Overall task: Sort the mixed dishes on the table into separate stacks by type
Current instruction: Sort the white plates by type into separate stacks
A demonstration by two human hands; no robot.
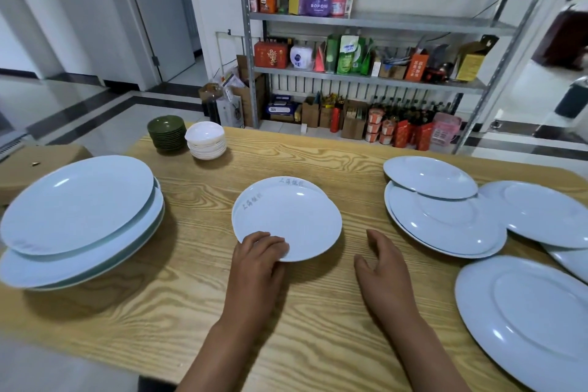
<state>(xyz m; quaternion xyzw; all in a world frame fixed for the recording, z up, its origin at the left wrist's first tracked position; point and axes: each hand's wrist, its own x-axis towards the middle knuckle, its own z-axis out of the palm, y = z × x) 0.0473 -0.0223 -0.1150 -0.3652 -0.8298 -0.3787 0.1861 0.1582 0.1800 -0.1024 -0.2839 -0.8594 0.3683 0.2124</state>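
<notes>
Left hand (259, 253) fingers curled over near rim of small lettered plate (286, 218), mid worktop (302, 312). Right hand (386, 270) spread, empty, just right of it.

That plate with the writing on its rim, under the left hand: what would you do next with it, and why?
Probably let go of it. The left hand grips the near edge of the lettered plate, which already lies on a second lettered plate, starting a pile. The right hand hovers open above the table, beside the unsorted plates, so it could fetch one next.
</notes>
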